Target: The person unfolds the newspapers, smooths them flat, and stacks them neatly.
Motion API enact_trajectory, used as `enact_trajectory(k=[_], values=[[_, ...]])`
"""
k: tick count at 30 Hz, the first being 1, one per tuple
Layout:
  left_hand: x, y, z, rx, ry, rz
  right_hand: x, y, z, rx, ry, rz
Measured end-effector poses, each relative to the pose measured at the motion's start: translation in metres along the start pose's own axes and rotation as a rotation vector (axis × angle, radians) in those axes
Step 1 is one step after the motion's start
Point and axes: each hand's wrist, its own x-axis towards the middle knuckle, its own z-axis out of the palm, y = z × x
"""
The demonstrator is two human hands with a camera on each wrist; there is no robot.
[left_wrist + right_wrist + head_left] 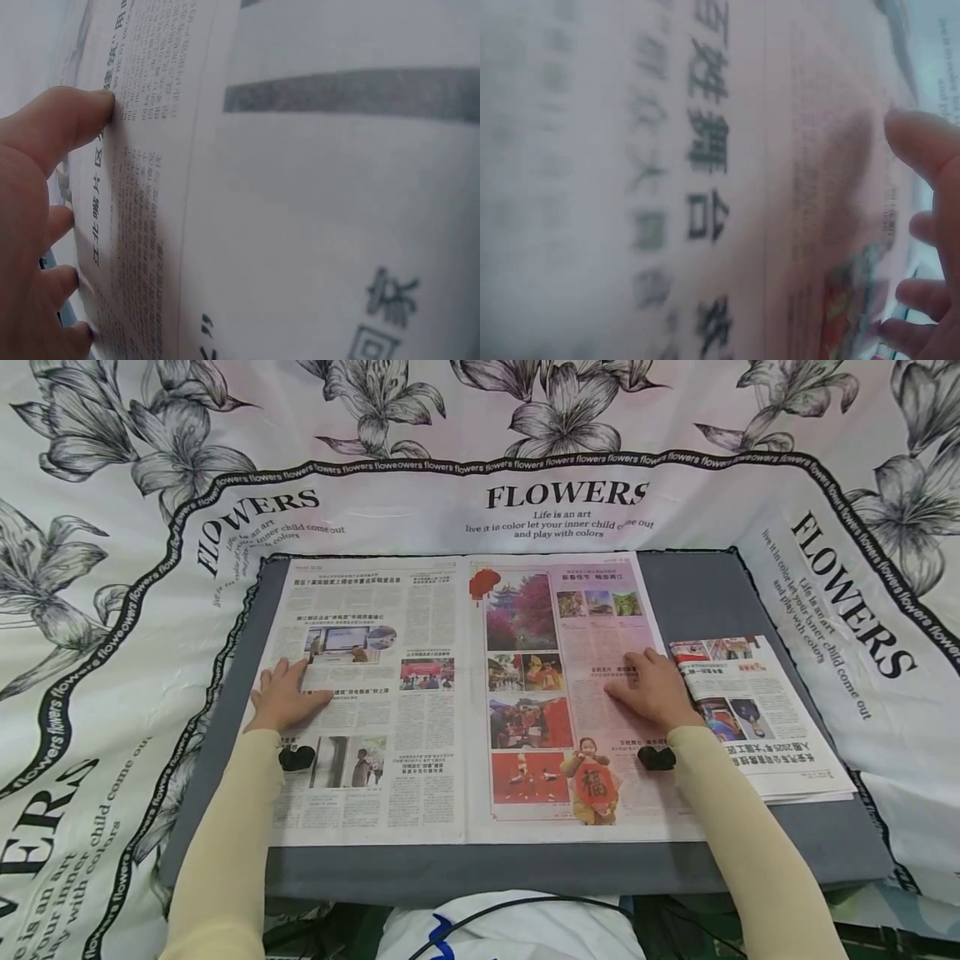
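An unfolded newspaper (360,710) lies flat across the grey board, its right page (525,827) tinted pink with colour photos and a red lantern print. On the left page rests my left hand (282,695), fingers spread and thumb pointing inward. My right hand (656,689) lies on the right page near its outer edge, fingers extended. In the left wrist view the left thumb (79,112) touches the printed sheet. The right wrist view shows the right thumb (922,142) over the page, somewhat blurred. Neither hand grips anything.
A folded newspaper (780,710) lies right of the open one, close beside my right hand. The grey board (495,868) sits on a white tablecloth (405,527) printed with flowers. A black cable (525,902) crosses white cloth at the near edge.
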Motion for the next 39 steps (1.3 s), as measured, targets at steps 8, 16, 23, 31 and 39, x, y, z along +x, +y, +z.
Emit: enact_trajectory(k=[8,16,23,31,39], values=[[0.000,0.000,0.004,-0.003,0.004,0.024,-0.031,0.014,-0.032,0.026,0.055,0.027],[-0.004,-0.003,0.001,-0.028,-0.003,0.028,-0.065,0.081,-0.063,0.078,0.035,0.311],[-0.003,-0.003,0.002,-0.025,0.002,0.047,-0.109,0.134,-0.075,0.080,0.016,0.606],[-0.002,-0.002,0.001,-0.020,-0.024,0.029,-0.125,0.158,-0.072,0.022,0.048,0.635],[0.000,-0.001,0.002,0.002,-0.019,0.029,-0.128,0.157,-0.075,0.024,0.044,0.644]])
